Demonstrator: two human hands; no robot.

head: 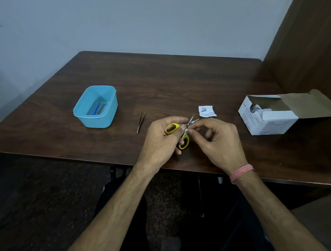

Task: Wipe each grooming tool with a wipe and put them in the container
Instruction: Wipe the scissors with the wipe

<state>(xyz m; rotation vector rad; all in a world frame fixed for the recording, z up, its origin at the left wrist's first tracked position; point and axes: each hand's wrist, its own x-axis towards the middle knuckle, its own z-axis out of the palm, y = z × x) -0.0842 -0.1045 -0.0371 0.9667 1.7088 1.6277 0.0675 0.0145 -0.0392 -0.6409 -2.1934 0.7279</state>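
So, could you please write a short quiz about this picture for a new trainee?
1. True or false: the tweezers lie inside the blue container.
2. Which hand pinches the wipe against the scissors? A) left hand B) right hand
3. Fill in: the torn wipe packet lies between the scissors and the open ____.

Key: 1 false, they lie on the table beside it; 2 B; 3 box.

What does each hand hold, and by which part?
The left hand grips the scissors by the yellow handles. The right hand pinches a small wipe against the blades.
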